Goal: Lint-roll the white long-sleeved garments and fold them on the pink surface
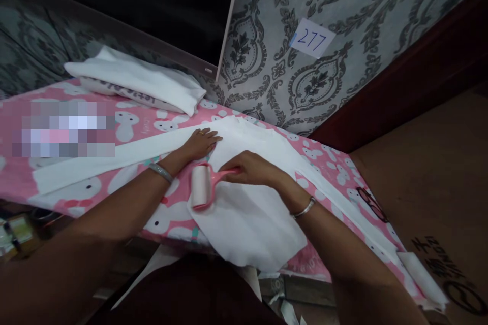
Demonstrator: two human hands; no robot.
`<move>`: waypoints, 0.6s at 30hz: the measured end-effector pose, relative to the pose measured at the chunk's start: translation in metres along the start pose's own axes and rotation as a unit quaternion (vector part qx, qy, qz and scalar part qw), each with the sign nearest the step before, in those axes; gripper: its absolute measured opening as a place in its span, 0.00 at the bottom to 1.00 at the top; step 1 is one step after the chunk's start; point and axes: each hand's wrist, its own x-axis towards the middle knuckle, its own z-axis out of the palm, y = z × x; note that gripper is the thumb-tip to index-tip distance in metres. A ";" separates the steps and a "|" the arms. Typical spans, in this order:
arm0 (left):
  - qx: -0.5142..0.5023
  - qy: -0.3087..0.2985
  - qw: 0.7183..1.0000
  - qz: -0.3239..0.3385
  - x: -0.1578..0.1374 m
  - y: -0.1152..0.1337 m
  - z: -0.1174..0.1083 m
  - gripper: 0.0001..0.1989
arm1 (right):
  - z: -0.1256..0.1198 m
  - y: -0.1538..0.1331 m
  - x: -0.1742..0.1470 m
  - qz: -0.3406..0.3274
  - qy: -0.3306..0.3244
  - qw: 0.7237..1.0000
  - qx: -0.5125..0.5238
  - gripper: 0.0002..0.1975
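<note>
White long-sleeved top point(253, 213): spread across the counter point(177, 217), hem at its front edge.
Lint roller point(201, 186): held by the handle, the right hand's point(251, 167) grip closed.
Left hand point(200, 144): laid open, nothing pinched, palm hidden; presumably fabric is steadied by the shoulder.

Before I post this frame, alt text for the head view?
A person's right-hand grip holds a pink-handled roller at the edge of a spread white long-sleeved garment, while the left-hand grip rests on the garment. Beneath lies a pink patterned cloth; folded white fabric sits behind.
</note>
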 end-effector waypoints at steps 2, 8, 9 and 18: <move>-0.001 0.000 1.000 0.000 -0.001 0.000 -0.002 0.24 | 0.003 -0.004 0.004 -0.025 0.016 0.999 0.029 0.14; -0.012 0.000 1.000 0.015 -0.002 -0.001 -0.003 0.24 | -0.026 0.044 -0.073 0.075 0.086 0.991 0.063 0.19; -0.016 0.001 1.000 0.014 -0.001 -0.001 -0.003 0.24 | -0.031 0.053 -0.089 0.110 0.081 0.989 0.050 0.20; -0.020 -0.002 1.000 0.006 0.001 -0.001 -0.004 0.24 | 0.016 0.015 -0.064 0.044 0.050 0.997 0.040 0.14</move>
